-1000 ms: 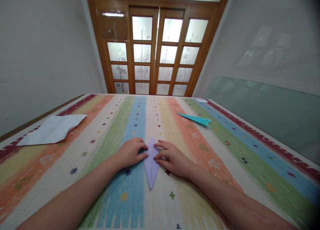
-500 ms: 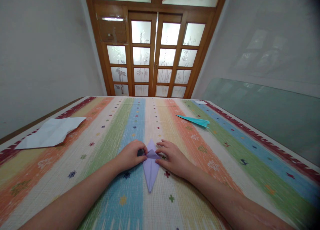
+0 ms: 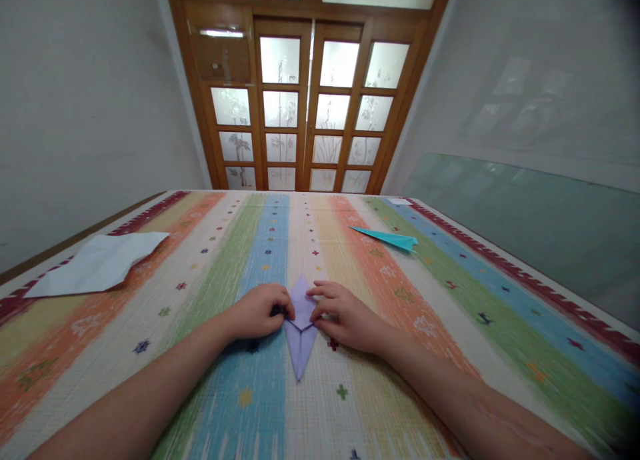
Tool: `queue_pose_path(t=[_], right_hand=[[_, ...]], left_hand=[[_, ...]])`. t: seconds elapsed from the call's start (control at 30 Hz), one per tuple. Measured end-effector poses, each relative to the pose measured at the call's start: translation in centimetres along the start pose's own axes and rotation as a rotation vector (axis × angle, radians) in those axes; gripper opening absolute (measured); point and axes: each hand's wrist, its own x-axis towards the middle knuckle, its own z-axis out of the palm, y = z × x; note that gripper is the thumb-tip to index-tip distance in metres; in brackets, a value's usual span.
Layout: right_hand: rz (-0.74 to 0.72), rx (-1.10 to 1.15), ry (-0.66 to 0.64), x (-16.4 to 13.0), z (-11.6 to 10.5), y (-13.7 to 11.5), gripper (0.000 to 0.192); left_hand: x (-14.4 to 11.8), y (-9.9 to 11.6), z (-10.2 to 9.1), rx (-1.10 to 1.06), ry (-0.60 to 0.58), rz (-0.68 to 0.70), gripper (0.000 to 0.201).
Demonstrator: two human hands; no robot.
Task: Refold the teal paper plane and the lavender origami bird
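A folded sheet of purple origami paper (image 3: 301, 307) lies on the table in front of me, shaped as a long diamond pointing away and towards me. Its upper flap lies nearly flat and ends in a V-shaped edge across the middle, with a centre crease below. My left hand (image 3: 263, 310) has its fingers curled and pinches the left corner between thumb and index finger. At the right corner, my right hand (image 3: 345, 317) grips the edge with thumb and bent fingers, its index finger resting on the flap.
A light blue or white creased sheet (image 3: 100, 263) lies at the far left. A turquoise paper plane (image 3: 387, 239) rests at the back right. Under everything is a striped tablecloth (image 3: 210, 400). Wooden doors with glass panes (image 3: 285, 110) stand beyond the table's far edge.
The purple paper's upper flap, raised and narrower before, now lies flatter and wider, its V edge lower. My right index finger has come down onto it. The view shifted slightly.
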Motion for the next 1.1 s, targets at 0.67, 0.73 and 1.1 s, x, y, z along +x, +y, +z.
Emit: queue_pose_path(t=[0.67, 0.73, 1.1], right_hand=[[0.05, -0.07, 0.014, 0.1, -0.39, 0.16, 0.008], [0.054, -0.063, 0.013, 0.15, -0.39, 0.07, 0.008], [0.08, -0.017, 0.017, 0.18, -0.32, -0.15, 0.005]], left_hand=[[0.02, 0.64, 0.26, 0.153, -0.018, -0.054, 0.019], [0.06, 0.71, 0.3, 0.161, -0.015, -0.063, 0.019], [-0.07, 0.82, 0.06, 0.265, -0.006, -0.099, 0.015]])
